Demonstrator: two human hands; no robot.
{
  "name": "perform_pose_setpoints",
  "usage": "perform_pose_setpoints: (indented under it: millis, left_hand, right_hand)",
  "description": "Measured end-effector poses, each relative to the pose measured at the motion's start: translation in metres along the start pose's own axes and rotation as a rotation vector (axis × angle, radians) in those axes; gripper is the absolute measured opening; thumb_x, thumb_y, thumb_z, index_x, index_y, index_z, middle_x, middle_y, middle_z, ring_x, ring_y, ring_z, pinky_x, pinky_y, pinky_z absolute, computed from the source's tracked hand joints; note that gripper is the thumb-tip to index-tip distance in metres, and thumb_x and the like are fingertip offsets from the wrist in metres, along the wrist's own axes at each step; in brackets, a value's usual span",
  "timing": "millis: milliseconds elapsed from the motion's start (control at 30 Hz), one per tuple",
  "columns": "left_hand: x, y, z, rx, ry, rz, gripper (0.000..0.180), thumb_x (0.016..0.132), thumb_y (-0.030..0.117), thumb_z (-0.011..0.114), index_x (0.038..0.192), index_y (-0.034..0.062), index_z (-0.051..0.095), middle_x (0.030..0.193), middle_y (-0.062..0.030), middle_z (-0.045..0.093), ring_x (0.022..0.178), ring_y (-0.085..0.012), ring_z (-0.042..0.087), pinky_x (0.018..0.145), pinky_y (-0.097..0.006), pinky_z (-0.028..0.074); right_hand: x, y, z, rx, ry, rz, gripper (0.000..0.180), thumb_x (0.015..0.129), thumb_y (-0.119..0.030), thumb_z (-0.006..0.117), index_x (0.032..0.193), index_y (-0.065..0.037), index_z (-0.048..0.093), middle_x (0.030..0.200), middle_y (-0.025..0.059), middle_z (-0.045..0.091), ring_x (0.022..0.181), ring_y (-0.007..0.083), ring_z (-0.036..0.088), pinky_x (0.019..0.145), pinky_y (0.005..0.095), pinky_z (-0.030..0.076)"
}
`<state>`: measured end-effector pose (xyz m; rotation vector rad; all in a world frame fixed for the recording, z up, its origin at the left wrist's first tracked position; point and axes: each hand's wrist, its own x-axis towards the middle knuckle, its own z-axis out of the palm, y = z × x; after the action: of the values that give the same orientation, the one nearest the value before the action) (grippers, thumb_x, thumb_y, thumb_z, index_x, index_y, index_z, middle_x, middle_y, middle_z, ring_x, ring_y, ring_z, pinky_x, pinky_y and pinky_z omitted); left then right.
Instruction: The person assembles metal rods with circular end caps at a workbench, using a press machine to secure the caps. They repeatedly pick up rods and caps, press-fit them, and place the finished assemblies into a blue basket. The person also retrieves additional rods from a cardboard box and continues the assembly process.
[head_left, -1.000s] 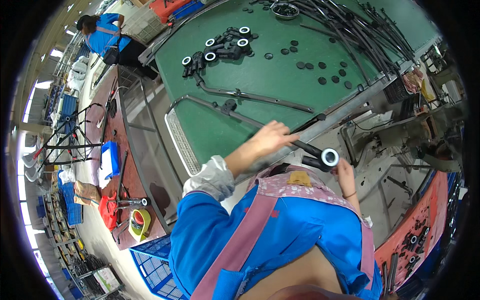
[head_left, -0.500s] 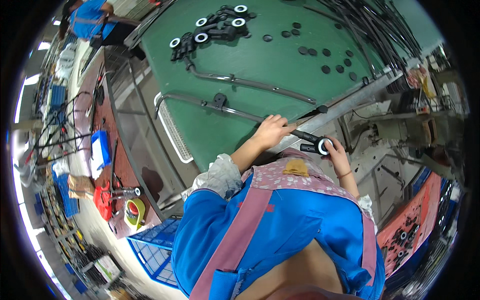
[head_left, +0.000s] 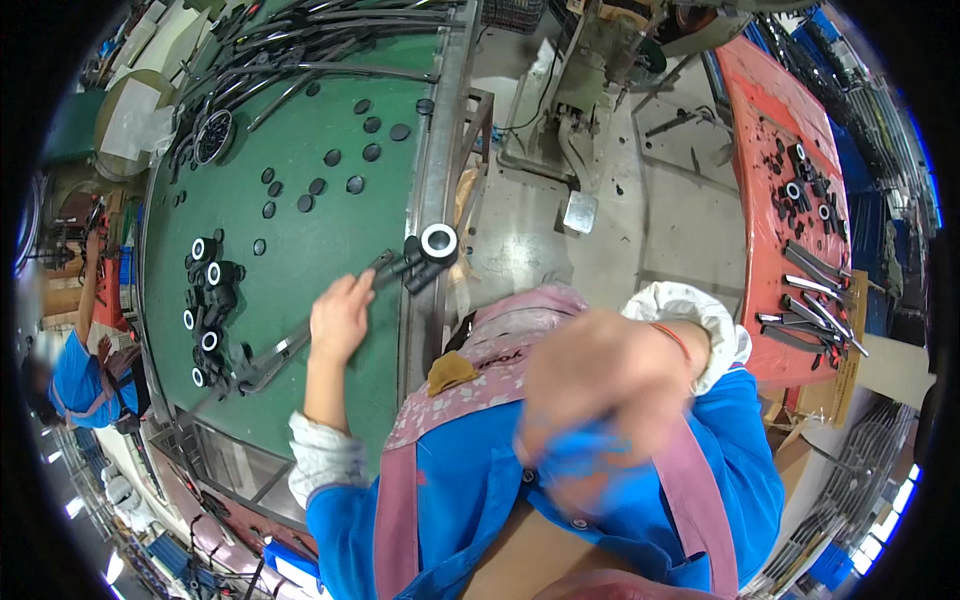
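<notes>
My left hand (head_left: 342, 318) is over the green table with its fingers curled round a metal tube (head_left: 290, 347), which slants across the table top. At the tube's near end sits a black fitting with a white-ringed black cap (head_left: 438, 240), out over the table's metal edge. My right hand (head_left: 605, 390) is in front of my chest, away from the tube, and smeared by motion. Its fingers cannot be made out, nor whether anything is in them.
Several black fittings with white rings (head_left: 210, 341) lie heaped at the table's left. Black discs (head_left: 305, 203) are scattered over the green top (head_left: 335, 225), with long dark tubes (head_left: 330, 70) beyond. At the right stands a red-covered table (head_left: 740, 120) with parts. A person in blue (head_left: 85, 380) is at far left.
My right hand has left the fitting and come up before my chest. My left hand stays at the tube. The view has turned to the right, bringing the red table fully in.
</notes>
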<state>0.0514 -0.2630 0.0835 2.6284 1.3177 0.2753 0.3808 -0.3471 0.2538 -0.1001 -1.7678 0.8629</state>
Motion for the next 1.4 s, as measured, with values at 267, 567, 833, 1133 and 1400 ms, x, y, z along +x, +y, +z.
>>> perform_pose_setpoints:
  millis: [267,567,833,1133,1400]
  left_hand:
    - [0.111,0.029,0.011,-0.013,-0.01,0.121,0.036,0.083,0.006,0.061,0.118,0.0112,0.059,0.084,-0.0111,0.053,0.082,-0.0313,0.055,0.073,-0.043,0.047]
    - [0.181,0.082,0.051,-0.126,0.061,0.031,0.035,0.084,0.008,0.062,0.119,0.0119,0.061,0.09,-0.0119,0.059,0.088,-0.0323,0.059,0.077,-0.042,0.049]
    - [0.206,0.106,0.073,-0.106,-0.033,0.019,0.04,0.077,0.004,0.06,0.116,0.0142,0.062,0.087,-0.0106,0.055,0.086,-0.0311,0.057,0.075,-0.042,0.047]
    - [0.225,0.091,0.088,-0.159,-0.036,0.108,0.044,0.08,0.007,0.058,0.122,0.016,0.062,0.091,-0.0081,0.057,0.087,-0.0279,0.055,0.075,-0.04,0.043]
    - [0.233,0.079,0.101,-0.274,0.011,0.086,0.037,0.081,0.01,0.064,0.117,0.014,0.065,0.091,-0.0079,0.06,0.086,-0.0284,0.058,0.075,-0.04,0.047]
  right_hand:
    - [0.019,-0.036,-0.046,0.345,0.353,-0.211,0.027,0.084,-0.009,0.066,0.102,-0.027,0.072,0.094,0.0181,0.064,0.054,0.0182,0.056,0.042,0.0229,0.039]
    - [0.001,-0.038,-0.199,0.383,-0.261,0.121,0.014,0.086,-0.018,0.066,0.095,-0.009,0.069,0.093,0.0161,0.066,0.069,0.024,0.063,0.057,0.0296,0.05]
    - [-0.121,0.108,-0.237,-0.347,0.183,0.986,0.035,0.09,-0.019,0.066,0.121,-0.003,0.06,0.106,0.0064,0.061,0.095,0.0126,0.059,0.081,0.0281,0.05]
    - [-0.159,0.19,-0.222,-0.253,0.131,1.147,0.04,0.09,-0.033,0.066,0.119,-0.005,0.062,0.099,0.0137,0.068,0.093,0.0188,0.064,0.085,0.032,0.05]
    - [-0.188,0.152,-0.331,-0.577,0.627,1.368,0.026,0.087,-0.024,0.068,0.101,-0.002,0.07,0.079,0.0059,0.069,0.07,0.0131,0.063,0.066,0.0293,0.052]
